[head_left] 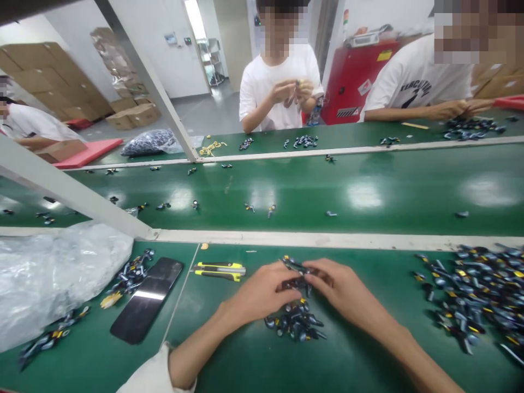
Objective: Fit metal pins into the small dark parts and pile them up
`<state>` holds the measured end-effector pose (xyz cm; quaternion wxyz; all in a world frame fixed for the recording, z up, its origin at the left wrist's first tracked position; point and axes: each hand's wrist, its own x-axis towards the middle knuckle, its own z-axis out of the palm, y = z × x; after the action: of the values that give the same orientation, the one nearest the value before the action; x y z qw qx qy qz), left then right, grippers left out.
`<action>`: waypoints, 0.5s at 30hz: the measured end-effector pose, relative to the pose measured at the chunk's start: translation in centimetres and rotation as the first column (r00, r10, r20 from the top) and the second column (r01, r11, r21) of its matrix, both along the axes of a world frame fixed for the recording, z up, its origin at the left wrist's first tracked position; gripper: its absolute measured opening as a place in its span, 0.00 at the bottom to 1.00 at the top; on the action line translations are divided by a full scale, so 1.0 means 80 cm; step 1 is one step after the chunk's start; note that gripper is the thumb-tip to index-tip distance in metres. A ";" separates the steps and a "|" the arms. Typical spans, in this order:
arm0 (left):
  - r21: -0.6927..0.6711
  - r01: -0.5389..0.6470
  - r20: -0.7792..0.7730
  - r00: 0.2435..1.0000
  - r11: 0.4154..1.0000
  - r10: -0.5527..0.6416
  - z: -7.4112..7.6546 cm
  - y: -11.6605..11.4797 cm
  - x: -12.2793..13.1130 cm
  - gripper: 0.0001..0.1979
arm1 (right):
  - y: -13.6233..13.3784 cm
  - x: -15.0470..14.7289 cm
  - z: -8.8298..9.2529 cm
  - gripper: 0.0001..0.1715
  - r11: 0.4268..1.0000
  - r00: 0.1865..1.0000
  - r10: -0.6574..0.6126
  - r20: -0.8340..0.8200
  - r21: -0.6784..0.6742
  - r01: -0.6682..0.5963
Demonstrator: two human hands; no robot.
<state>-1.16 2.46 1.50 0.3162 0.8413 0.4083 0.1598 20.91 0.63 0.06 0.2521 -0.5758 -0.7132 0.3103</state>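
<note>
My left hand [266,289] is curled round small dark glossy parts, its thumb pointing toward my right hand [338,284]. Between the two hands is a small dark glossy part [295,266] with a yellow spot at one end. The fingertips of the right hand pinch this part at its right end, and the left fingers touch its other end. What exactly the part is cannot be made out. Just beneath the hands lies a small pile of similar dark parts [297,322] with yellow bits. A yellow-and-black utility knife [220,270] rests left of my left hand.
A large heap of dark parts [478,295] covers the right side. At left lie a black phone [147,300], a few parts [133,273] and a clear plastic bag [57,278]. Beyond the white rail [286,238], a green belt [295,185] carries scattered parts. Several people work nearby.
</note>
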 end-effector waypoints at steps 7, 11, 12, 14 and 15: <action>0.159 -0.304 -0.051 0.948 0.939 0.315 -0.015 0.121 0.024 0.14 | 0.012 0.003 -0.011 0.22 0.984 0.983 -0.179 -0.031 0.010 0.179; 0.187 -0.342 -0.111 0.924 0.921 0.366 -0.032 0.183 0.040 0.17 | 0.017 0.008 -0.023 0.24 0.987 0.984 -0.161 -0.078 -0.009 0.161; 0.186 -0.340 -0.117 0.924 0.922 0.364 -0.034 0.191 0.039 0.17 | 0.017 0.009 -0.025 0.25 0.987 0.983 -0.161 -0.090 -0.021 0.159; 0.189 -0.357 -0.111 0.918 0.915 0.381 -0.035 0.201 0.027 0.17 | 0.018 0.012 -0.027 0.26 0.987 0.982 -0.157 -0.107 -0.043 0.153; 0.190 -0.377 -0.101 0.911 0.907 0.400 -0.034 0.206 0.018 0.17 | 0.018 0.012 -0.028 0.26 0.988 0.982 -0.153 -0.112 -0.050 0.148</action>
<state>0.27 18.93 -1.23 0.1776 0.7754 0.5738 0.1949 21.88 2.10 -2.19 0.3038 -0.6143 -0.6452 0.3377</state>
